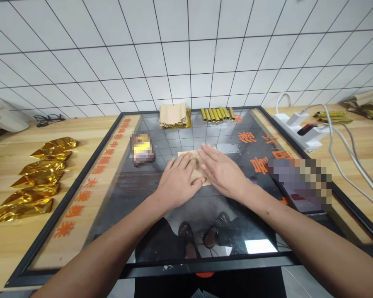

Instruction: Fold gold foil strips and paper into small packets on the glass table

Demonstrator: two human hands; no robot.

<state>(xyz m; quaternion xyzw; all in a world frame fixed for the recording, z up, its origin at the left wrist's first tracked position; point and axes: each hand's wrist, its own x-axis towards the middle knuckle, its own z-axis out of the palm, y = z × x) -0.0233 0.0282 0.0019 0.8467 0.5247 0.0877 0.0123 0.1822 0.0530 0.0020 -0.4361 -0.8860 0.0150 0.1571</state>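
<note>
A small sheet of tan paper point(198, 173) lies on the glass-topped panel in front of me, mostly covered by my hands. My left hand point(178, 178) rests on its left side, palm down with the fingers stretched out. From the other side my right hand point(220, 167) lies flat across the sheet's right part, its fingers extended and pointing up and left. Whether anything is under the palms is hidden. Beyond the hands stand a stack of brown paper sheets point(173, 115) with gold edges and a row of several narrow gold rolls point(217, 114).
Crumpled gold foil pieces point(39, 180) line the wooden table's left side, below black-framed glasses point(49, 120) and a white container point(6, 116). A blurred item point(142, 150) sits left of my hands. At right are a blurred phone-like object point(301, 186) and a power strip point(298, 132) with cables.
</note>
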